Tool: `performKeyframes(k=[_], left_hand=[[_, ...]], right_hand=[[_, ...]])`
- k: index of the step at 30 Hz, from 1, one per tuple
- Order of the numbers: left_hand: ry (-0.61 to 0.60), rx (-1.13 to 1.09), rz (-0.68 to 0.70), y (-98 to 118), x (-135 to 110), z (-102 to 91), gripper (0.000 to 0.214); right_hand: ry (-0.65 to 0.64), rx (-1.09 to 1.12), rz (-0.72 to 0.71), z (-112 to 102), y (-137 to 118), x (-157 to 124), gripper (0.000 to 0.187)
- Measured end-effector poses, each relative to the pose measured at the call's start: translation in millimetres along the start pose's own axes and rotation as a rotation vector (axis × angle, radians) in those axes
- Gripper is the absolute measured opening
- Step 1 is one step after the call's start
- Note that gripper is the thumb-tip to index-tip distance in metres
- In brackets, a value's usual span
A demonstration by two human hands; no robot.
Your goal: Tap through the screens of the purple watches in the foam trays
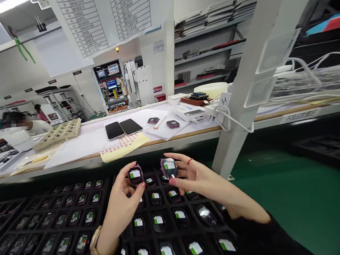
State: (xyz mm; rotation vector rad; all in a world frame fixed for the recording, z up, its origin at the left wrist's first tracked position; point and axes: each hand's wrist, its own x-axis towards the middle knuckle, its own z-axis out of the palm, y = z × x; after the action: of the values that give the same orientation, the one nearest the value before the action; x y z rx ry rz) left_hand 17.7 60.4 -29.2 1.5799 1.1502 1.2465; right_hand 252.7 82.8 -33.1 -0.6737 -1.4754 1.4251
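My left hand (127, 194) pinches a smartwatch body (135, 174) with a purple frame and a lit green-and-white screen, thumb below and fingers at its upper left. A second smartwatch body (169, 168), also purple-framed with a lit screen, is gripped at its edges by my right hand (193, 177). Both are raised over a black compartment tray (148, 234), tilted so their screens face me. Rows of similar watches sit in the tray's pockets, many with green-and-white screens on. Another black tray (64, 216) of watches lies to the left, several of its screens dark.
A white shelf behind the trays holds two smartphones (123, 128), two dark purple watch bodies (173, 124), a yellow sticker sheet (125, 146), papers and a beige tray (59, 135). A white post (237, 82) with a cable rises at right. A person (23, 124) sits far left.
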Motion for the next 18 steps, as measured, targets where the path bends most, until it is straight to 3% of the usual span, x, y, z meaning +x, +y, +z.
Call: performKeyframes(k=[4,7,9,11,14,18], left_hand=[[-0.039,0.105,-0.051,-33,31,-9.2,0.066],[-0.033,0.243,-0.091,-67,64,-8.9,0.062],[-0.002,0.343,-0.099,-86,84,-6.5,0.049],[0.026,0.422,-0.089,-99,100,-4.2,0.034],[0.035,0.511,-0.054,-110,114,-4.5,0.025],[0.001,0.594,0.012,-107,114,-12.6,0.032]], right_hand=[[0.033,-0.367,0.139,-41,28,24,0.064],[0.073,-0.572,0.258,-59,60,56,0.053],[0.083,-0.717,0.304,-62,79,77,0.031],[0.083,-0.846,0.322,-59,93,94,0.022],[0.062,-0.979,0.314,-54,103,110,0.022],[0.072,-1.084,0.288,-60,101,110,0.025]])
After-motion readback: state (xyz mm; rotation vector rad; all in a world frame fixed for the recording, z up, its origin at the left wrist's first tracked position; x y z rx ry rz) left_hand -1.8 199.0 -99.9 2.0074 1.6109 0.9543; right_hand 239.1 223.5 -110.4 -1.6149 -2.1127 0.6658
